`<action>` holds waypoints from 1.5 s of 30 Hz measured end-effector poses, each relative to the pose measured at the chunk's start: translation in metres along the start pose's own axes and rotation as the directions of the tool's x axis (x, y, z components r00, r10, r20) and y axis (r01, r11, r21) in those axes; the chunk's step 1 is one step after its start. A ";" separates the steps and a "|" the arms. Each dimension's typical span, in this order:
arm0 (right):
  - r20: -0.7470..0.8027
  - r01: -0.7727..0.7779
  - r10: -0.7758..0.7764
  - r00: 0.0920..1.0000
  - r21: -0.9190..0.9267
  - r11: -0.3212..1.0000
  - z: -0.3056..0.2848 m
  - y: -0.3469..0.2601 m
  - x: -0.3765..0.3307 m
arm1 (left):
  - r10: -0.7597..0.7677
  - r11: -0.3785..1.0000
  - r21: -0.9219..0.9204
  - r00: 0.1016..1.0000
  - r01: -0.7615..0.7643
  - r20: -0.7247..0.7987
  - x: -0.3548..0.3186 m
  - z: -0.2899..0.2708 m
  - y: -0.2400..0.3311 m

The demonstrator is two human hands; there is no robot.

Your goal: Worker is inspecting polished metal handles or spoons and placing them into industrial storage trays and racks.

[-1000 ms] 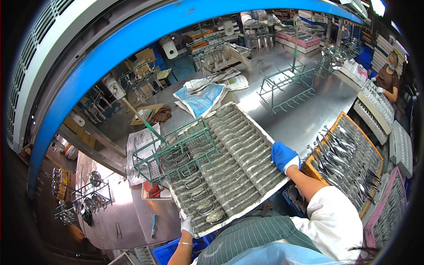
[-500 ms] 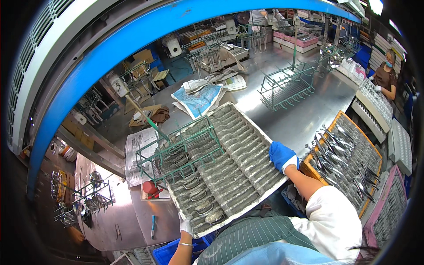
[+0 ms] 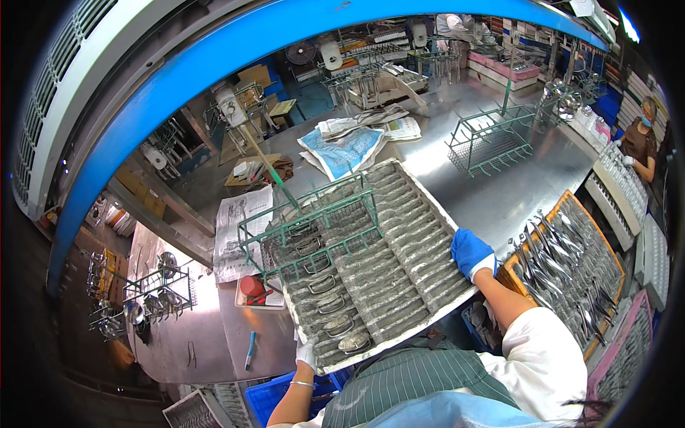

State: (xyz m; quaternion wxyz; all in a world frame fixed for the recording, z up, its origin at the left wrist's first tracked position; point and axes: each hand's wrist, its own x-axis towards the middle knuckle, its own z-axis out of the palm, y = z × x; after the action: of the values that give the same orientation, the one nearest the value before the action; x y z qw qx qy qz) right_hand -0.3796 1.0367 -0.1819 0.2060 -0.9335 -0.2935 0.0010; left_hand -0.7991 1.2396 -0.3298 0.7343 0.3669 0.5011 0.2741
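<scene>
A large shallow tray (image 3: 410, 250) with a white rim and a grey ridged lining slants in front of my body. My left hand (image 3: 307, 353), in a white glove, grips its near left corner; the fingers partly disappear behind the rim. At the right edge, my right hand (image 3: 472, 251) in a blue glove is closed on the rim. Several shiny metal pieces (image 3: 338, 326) lie in a row of grooves along the tray's left side. Over the tray's left part stands or hangs a green wire rack (image 3: 325, 255), hiding some grooves; I cannot tell whether they touch.
To the right, an orange-rimmed tray (image 3: 619, 262) holds several pieces of metal cutlery. A second green rack (image 3: 491, 139) is over the metal table (image 3: 421, 192). Newspapers (image 3: 349, 150) lie beyond my tray. A red cup (image 3: 251, 286) and a blue-handled tool (image 3: 250, 349) are left. A co-worker (image 3: 638, 146) is far right.
The whole view has shifted, so the scene sits farther right in the picture. Both hands keep their hold on the tray, and the metal pieces stay in their grooves.
</scene>
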 end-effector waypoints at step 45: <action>0.030 0.061 -0.061 0.998 -0.026 0.998 0.028 0.004 0.010 | 0.802 0.438 0.239 0.497 -0.867 0.333 -0.127 0.113 0.176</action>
State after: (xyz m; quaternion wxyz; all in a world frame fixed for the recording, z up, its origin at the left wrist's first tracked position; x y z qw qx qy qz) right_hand -0.3727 1.0502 -0.2075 0.1893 -0.9267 -0.3248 0.0044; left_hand -0.7437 1.2143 -0.0936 0.4564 0.7210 0.2313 0.4672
